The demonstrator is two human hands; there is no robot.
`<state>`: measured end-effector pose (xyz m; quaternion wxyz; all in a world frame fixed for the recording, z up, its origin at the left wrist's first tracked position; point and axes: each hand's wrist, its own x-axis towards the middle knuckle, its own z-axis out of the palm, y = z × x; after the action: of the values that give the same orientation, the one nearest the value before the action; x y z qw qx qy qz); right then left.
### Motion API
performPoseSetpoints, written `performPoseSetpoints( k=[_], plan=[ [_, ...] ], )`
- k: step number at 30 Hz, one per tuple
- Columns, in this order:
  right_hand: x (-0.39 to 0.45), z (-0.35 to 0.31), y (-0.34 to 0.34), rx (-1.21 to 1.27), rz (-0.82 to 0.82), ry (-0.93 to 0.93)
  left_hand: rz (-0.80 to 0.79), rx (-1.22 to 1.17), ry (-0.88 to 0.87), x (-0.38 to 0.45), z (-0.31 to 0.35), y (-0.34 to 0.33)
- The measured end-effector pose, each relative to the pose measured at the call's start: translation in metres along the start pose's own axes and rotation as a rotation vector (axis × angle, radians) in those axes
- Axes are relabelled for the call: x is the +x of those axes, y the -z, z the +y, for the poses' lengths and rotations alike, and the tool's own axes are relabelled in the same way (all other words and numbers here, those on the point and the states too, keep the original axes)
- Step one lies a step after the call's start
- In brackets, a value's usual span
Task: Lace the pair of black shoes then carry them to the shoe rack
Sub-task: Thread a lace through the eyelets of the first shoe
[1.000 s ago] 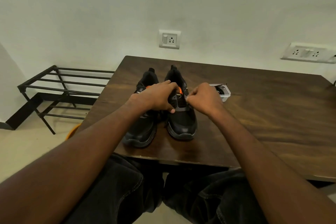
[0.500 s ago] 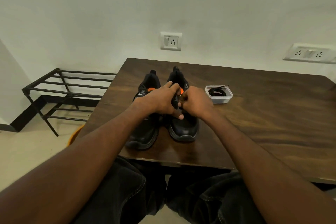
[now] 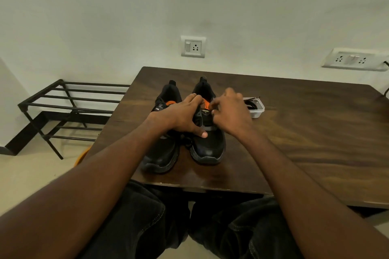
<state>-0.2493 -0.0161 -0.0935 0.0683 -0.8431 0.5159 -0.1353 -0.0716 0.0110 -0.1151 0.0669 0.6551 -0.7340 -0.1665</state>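
Two black shoes with orange tongues stand side by side on the dark wooden table [image 3: 305, 132], toes toward me. My left hand [image 3: 181, 114] lies across the left shoe [image 3: 162, 153] and holds the inner side of the right shoe [image 3: 210, 149], thumb on its vamp. My right hand [image 3: 229, 111] is over the right shoe's eyelets, fingertips curled and pinching at the lace area; the lace itself is too dark to make out. The black metal shoe rack [image 3: 69, 107] stands on the floor at the left of the table.
A small clear plastic tub [image 3: 255, 108] holding a black lace sits just right of my right hand. Wall sockets [image 3: 193, 46] are behind the table. Something orange [image 3: 83, 154] shows on the floor by the table's left edge. My knees are under the near edge.
My right hand has moved up and slightly right from the middle of the right shoe toward its tongue. The left hand keeps its hold on the shoe.
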Motion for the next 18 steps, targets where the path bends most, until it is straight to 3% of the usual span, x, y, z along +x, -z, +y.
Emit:
performPoseSetpoints(
  k=[3, 6, 8, 10, 12, 15, 18],
  plan=[
    [0.004, -0.013, -0.013, -0.057, -0.119, 0.05, 0.016, 0.012, -0.005, -0.002, 0.0, -0.001],
    [0.01, -0.01, -0.014, 0.033, -0.102, -0.023, 0.025, 0.005, -0.003, -0.003, -0.001, 0.0],
    [0.012, -0.001, -0.001, 0.145, 0.023, -0.216, 0.021, -0.002, -0.001, -0.003, 0.0, 0.0],
    [0.01, 0.013, 0.017, 0.219, 0.255, -0.428, 0.014, -0.009, 0.001, -0.003, 0.001, 0.0],
    [0.002, 0.027, 0.029, 0.146, 0.373, -0.492, 0.004, -0.012, 0.001, -0.002, 0.0, 0.001],
    [-0.005, 0.025, 0.024, 0.012, 0.245, -0.295, 0.0, -0.013, -0.003, -0.001, -0.002, 0.001],
    [-0.003, 0.01, 0.004, 0.054, 0.076, -0.059, 0.017, 0.002, -0.004, 0.0, -0.001, -0.001]
  ],
)
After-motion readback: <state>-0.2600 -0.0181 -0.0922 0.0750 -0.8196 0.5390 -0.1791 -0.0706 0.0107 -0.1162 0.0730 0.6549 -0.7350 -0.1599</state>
